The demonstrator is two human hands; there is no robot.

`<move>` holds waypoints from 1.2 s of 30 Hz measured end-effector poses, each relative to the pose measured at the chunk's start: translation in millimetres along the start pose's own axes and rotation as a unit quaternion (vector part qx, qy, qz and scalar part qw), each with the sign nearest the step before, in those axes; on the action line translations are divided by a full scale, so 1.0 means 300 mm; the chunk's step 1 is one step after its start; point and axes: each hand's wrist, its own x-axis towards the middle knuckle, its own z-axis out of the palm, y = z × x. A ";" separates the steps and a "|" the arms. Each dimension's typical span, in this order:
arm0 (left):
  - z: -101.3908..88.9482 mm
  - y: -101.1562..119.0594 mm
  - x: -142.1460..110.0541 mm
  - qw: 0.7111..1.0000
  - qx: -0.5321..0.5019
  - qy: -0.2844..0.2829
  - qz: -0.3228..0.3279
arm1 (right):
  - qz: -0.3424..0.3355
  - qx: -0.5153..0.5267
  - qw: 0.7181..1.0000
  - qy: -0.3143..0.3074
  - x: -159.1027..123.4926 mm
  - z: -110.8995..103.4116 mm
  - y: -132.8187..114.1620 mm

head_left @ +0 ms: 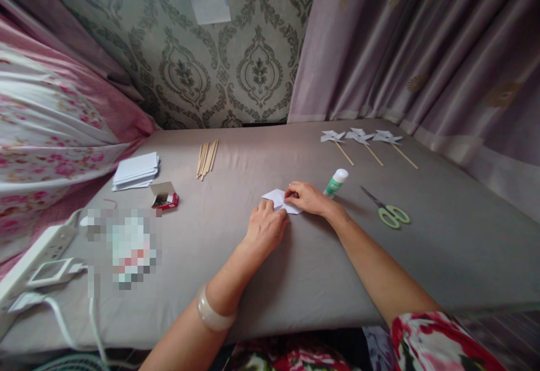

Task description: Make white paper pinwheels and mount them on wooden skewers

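A small folded piece of white paper (274, 197) lies on the cloth in front of me, partly hidden by my hands. My left hand (265, 224) is closed, its bent fingers gripping the paper's near left side. From the right, my right hand (309, 197) pinches at the middle of the paper with thumb and forefinger together. Just beyond that hand a glue stick (336, 183) with a white cap stands upright. Scissors (386, 209) with green handles lie farther right.
Three paper pinwheels on sticks (359, 136) lie at the back right. Several wooden sticks (206, 160) and a stack of paper (135, 171) are at the back left. Nearer sits an open small red box (165, 197). A power strip (46, 253) with cables lines the left edge.
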 end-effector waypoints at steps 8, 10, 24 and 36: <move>0.007 -0.006 0.004 1.000 -0.014 0.007 0.004 | 0.005 -0.020 1.000 0.006 0.000 0.004 -0.011; 0.003 -0.011 0.004 1.000 -0.026 0.003 0.003 | 0.009 -0.029 1.000 0.005 0.003 0.004 -0.013; -0.022 -0.158 0.052 0.963 -0.176 0.079 -0.187 | 0.126 -0.139 0.981 -0.053 0.075 -0.019 -0.054; 0.048 -0.175 0.150 0.964 -0.216 0.095 -0.126 | 0.240 -0.156 0.956 -0.061 0.089 -0.034 -0.114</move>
